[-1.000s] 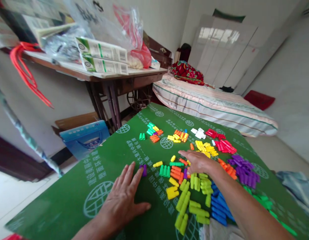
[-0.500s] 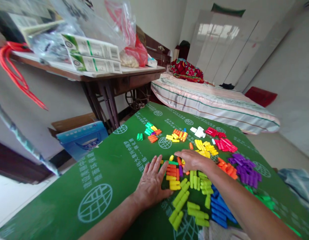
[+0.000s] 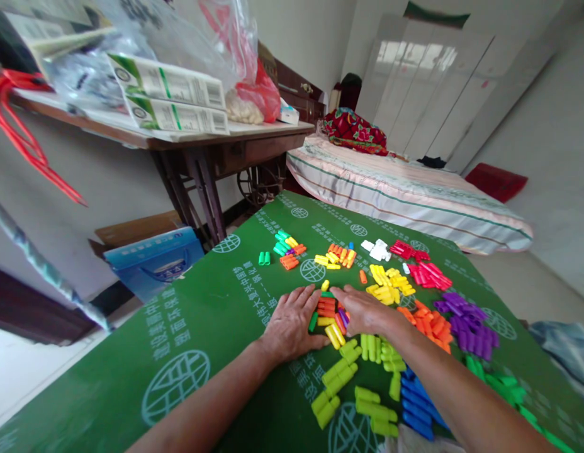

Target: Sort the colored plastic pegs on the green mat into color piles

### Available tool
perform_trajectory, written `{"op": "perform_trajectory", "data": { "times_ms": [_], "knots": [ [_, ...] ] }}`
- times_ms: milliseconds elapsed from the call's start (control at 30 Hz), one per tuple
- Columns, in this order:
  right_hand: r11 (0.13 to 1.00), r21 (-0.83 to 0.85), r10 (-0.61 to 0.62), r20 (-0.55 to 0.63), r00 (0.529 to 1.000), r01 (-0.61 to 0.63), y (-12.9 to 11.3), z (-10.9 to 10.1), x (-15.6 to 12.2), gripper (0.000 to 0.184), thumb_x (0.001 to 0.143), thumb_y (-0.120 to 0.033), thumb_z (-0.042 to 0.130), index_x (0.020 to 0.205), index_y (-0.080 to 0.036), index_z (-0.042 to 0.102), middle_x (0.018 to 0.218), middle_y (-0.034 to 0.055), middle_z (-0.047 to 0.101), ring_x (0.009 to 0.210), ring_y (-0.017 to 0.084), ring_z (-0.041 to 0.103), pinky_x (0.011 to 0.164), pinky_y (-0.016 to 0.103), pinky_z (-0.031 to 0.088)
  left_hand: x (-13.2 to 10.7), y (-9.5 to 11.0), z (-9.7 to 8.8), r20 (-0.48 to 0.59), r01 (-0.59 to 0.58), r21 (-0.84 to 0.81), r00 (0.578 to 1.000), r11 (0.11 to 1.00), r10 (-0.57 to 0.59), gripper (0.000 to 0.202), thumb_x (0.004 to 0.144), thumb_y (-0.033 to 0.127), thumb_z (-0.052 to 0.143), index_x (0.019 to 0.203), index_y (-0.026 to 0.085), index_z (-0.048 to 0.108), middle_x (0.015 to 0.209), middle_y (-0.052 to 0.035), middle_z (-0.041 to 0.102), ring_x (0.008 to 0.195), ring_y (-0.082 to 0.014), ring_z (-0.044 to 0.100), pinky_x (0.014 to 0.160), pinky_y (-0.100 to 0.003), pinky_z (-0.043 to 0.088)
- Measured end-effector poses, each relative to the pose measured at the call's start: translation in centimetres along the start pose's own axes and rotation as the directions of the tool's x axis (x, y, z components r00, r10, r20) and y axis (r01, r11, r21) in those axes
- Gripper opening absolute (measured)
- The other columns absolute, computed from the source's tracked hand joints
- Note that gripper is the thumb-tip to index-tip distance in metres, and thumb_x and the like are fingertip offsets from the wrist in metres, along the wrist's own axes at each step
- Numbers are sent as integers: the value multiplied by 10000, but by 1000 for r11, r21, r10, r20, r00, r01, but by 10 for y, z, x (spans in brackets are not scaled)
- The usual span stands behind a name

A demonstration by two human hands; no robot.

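- The mixed blocks (image 3: pixel 326 306) lie on the worktop (image 3: pixel 226 327), between the left hand (image 3: pixel 292 324) and the right hand (image 3: pixel 365 308).
- Their orange ones run left to right; the yellow pair (image 3: pixel 335 336) slants from far left to near right, and the green block (image 3: pixel 313 322) runs near to far. Which ends are tips is too small to tell.
- The left hand lies flattened, fingers side by side pointing far right, thumb spread; it seems to fence the group's left side.
- The right hand reaches leftward, index finger extended; I cannot tell whether it pinches anything. It probably walls the right side.
- Lime blocks (image 3: pixel 339 372) lie nearer, mostly slanting from near left to far right.
- Farther right, yellow (image 3: pixel 390 284), purple (image 3: pixel 469 324) and red piles (image 3: pixel 428 275) sit apart, presumably to keep colours separate.
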State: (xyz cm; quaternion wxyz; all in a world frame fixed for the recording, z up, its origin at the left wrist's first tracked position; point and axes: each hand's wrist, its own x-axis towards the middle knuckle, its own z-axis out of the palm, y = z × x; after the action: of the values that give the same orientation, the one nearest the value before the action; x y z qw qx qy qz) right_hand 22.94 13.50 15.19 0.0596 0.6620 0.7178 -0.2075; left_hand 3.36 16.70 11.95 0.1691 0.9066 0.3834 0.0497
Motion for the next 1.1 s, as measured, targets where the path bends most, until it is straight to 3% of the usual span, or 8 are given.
{"op": "perform_trajectory", "data": {
  "times_ms": [200,300,433,500,633,733,933,1100],
  "knots": [
    [992,119,-26,-113,993,40,-1,5,10,902,610,-205,729,1425,-140,346,1290,182,513,1198,317,515,971,377,419,18,2,-3,32,16,-10,999,1000,-15,1067,579,635,688,1468,232,258,1558,-97,229,1376,-364,277,1111,-553,240],
    [986,160,-32,-146,989,55,-3,5,12,716,664,-168,666,1346,-133,448,1214,162,553,1158,298,537,965,363,424,22,4,-5,32,6,15,999,1000,-6,1022,572,618,700,1443,249,315,1532,-109,294,1348,-363,323,1088,-557,273],
    [974,198,-80,-155,985,110,-4,4,11,622,610,-86,650,1219,-145,539,1111,105,573,1044,241,582,909,299,462,23,5,-4,-1,-51,6,999,999,51,913,607,592,691,1392,229,398,1480,-107,385,1285,-332,401,1055,-490,353],
    [959,241,-116,-143,983,148,-3,6,9,648,567,-85,674,1198,-139,538,1118,92,550,1007,220,586,886,280,477,23,5,-4,-39,-71,0,997,997,71,849,626,571,684,1355,209,443,1445,-104,431,1237,-317,441,1026,-440,398],
    [942,285,-126,-191,973,178,-3,15,6,813,512,-80,693,1287,-93,446,1191,117,480,1118,240,515,969,295,436,27,9,-6,-83,-58,20,995,998,59,683,653,493,660,1253,195,528,1318,-99,534,1143,-301,498,966,-399,444],
    [948,286,-62,-262,963,138,-5,23,10,808,524,-26,627,1304,-107,434,1150,111,498,1129,243,503,988,309,420,34,14,-11,-61,19,-11,998,1000,-19,600,619,392,673,1178,202,567,1194,-75,594,1074,-287,538,944,-380,453],
    [865,494,68,-295,953,91,-5,24,20,917,427,-6,678,1313,-113,469,1147,101,495,1072,249,536,982,328,428,51,16,-14,-40,177,-89,983,980,-181,517,551,218,680,1058,146,610,1096,-124,610,1016,-305,589,877,-384,483],
    [795,599,100,-278,955,91,-2,17,18,827,432,-13,673,1243,-130,563,1128,77,537,999,226,576,902,319,473,63,14,-22,36,246,-277,969,929,-246,442,481,165,717,915,176,638,1016,-96,652,932,-305,616,815,-411,497]
  ]
}}
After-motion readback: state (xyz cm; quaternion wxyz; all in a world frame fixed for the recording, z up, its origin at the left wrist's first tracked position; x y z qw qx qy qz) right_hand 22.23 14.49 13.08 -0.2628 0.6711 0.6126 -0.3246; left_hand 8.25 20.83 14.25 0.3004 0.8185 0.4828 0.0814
